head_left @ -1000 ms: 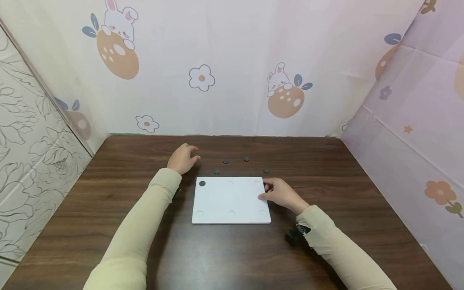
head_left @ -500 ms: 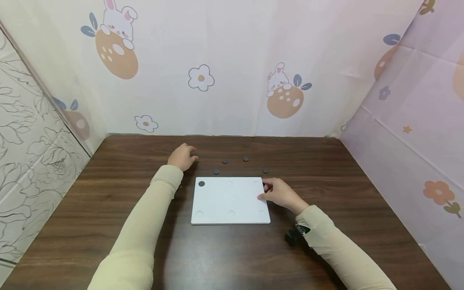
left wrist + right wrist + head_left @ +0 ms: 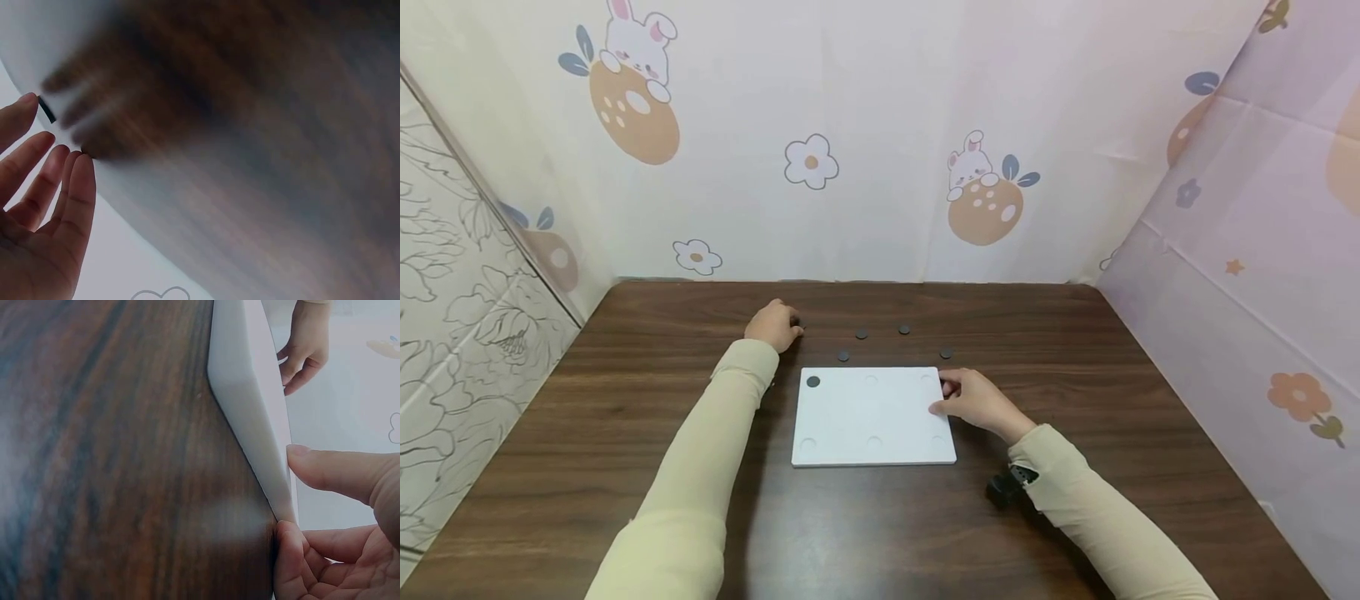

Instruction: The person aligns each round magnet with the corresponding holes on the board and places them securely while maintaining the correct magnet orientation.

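My left hand [image 3: 773, 325] reaches over the far left of the table, fingers slightly bent. A thin black disc [image 3: 47, 109] lies edge-on between its thumb tip and fingertips; the thumb is at one end of the disc and a small gap shows to the index finger. A white rectangular board [image 3: 872, 417] with several shallow round recesses lies flat on the table. My right hand [image 3: 977, 400] pinches its right edge, thumb on top and curled fingers against the side. One dark disc [image 3: 813, 382] sits in the board's far left recess.
Several loose dark discs lie behind the board, among them a near left disc [image 3: 843, 356], a far right disc [image 3: 904, 329] and one by the right corner [image 3: 946, 353]. The wooden table [image 3: 647, 358] ends at a patterned curtain [image 3: 880, 225].
My left hand has lowered at the far left, and its thumb and fingers have drawn closer around a disc. My right hand stays on the board. The head view has shifted slightly.
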A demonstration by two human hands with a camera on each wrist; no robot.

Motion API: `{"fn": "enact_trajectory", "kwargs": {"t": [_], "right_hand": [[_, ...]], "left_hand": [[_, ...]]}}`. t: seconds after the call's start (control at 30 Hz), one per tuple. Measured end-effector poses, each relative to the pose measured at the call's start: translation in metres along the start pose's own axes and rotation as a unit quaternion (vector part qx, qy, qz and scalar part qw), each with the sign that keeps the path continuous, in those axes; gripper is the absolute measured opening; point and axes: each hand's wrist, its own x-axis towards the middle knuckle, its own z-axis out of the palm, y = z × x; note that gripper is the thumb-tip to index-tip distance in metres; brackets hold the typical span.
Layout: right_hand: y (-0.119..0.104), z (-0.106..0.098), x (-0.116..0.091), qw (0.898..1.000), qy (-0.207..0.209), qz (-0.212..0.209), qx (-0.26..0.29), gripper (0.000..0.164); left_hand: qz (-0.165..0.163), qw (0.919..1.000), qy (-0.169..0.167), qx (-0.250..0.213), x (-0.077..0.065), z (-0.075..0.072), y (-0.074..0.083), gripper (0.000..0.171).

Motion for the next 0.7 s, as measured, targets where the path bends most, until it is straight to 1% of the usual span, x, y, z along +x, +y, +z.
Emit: {"fn": "enact_trajectory", "kwargs": {"t": [0.2,0.4,0.7], "right_hand": [[-0.0019,-0.0009,-0.0016,1.000,-0.003,-0.004,-0.003,0.048],[-0.0028,-0.0018,-0.0015,1.000,-0.005,-0.006,0.002,0.045],[-0.0032,-0.0009,-0.0028,1.000,-0.004,-0.003,0.002,0.047]], "left_hand": [[-0.005,1.0000,-0.003,0.007,0.0011,0.0003,0.0005,0.037],[0.001,0.9999,0.006,0.012,0.0017,0.0010,0.0004,0.033],[0.016,0.9995,0.021,0.015,0.0033,0.0047,0.0008,0.024]]}}
